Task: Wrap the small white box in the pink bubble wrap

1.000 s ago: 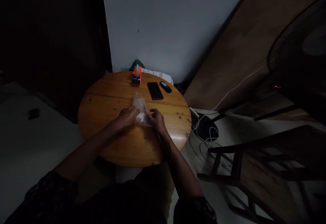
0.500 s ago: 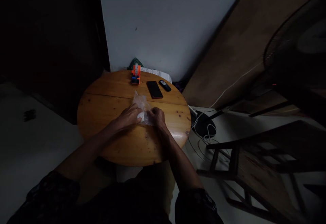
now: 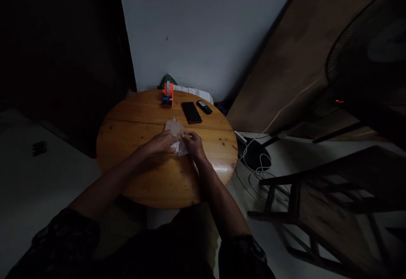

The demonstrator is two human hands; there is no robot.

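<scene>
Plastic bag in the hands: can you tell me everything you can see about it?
The plastic bag is clear, thin and whitish, crumpled into shiny wrinkles. It lies near the middle of the round wooden table, with its far end puffed up toward the black phone. The left hand grips its left side and the right hand grips its right side. The light is too dim to tell whether anything is inside.
</scene>
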